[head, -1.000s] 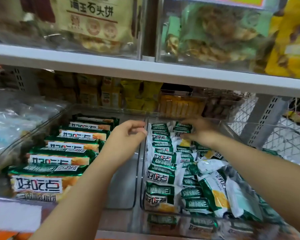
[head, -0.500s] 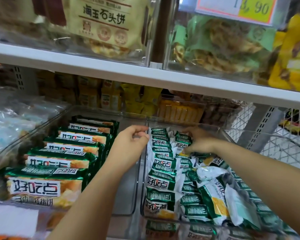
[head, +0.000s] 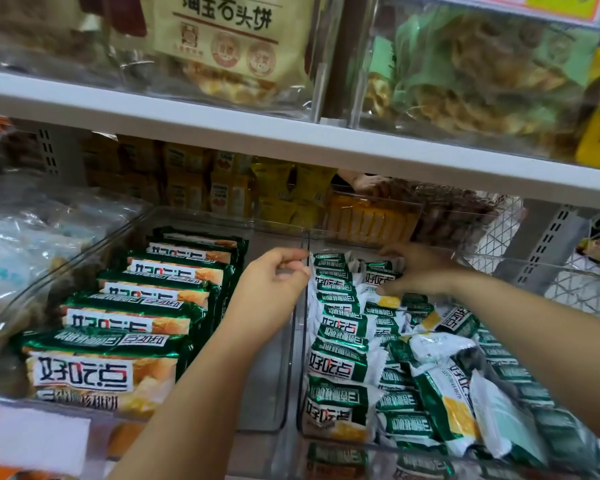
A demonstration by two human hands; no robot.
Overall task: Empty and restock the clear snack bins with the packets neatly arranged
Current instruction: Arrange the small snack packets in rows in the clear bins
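The left hand (head: pixel 274 282) curls over the clear wall between the two bins, fingers bent and pinched at the wall's top edge, holding no packet. Just right of that wall, the right hand (head: pixel 420 271) lies palm-down on the rearmost small green-and-white packets (head: pixel 340 341) in the right bin (head: pixel 534 268), fingers partly spread and pressing them; whether it grips one cannot be told. Those packets stand in rows near the wall and lie jumbled farther right. Left of the wall, the left bin (head: pixel 125 233) holds one row of larger green packets (head: pixel 136 317), printed 好吃点. Above, a beige bag (head: pixel 229 39) reads 石头饼, beside a yellow price tag (head: pixel 561 1).
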